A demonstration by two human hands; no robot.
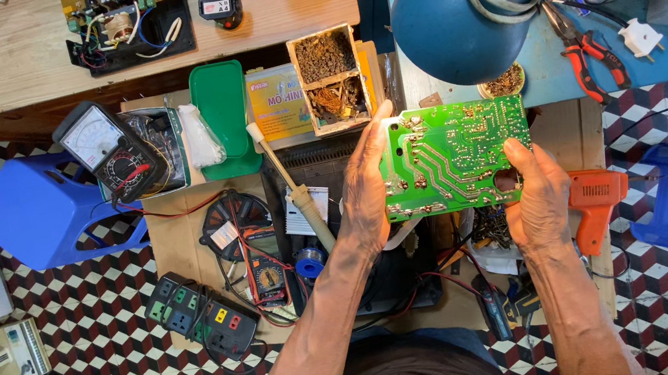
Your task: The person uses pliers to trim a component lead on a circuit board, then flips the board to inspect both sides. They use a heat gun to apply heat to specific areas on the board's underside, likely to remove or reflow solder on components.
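Note:
A green circuit board [454,154] with its solder side up is held between both hands over a low cluttered bench. My left hand [365,192] grips its left edge with the fingers stretched up along it. On the board's lower right corner sits my right hand [538,199], thumb pressed on top. A soldering iron [295,188] with a pale handle lies just left of my left hand, beside a small blue solder spool [308,263].
An analog multimeter [110,152], a green lid [223,112] and a wooden box of scraps [328,79] lie behind. A power strip [200,315] and digital meter [263,270] lie lower left. An orange glue gun [594,200], red pliers [589,64], blue lamp [458,16] and blue stools [36,214] surround the bench.

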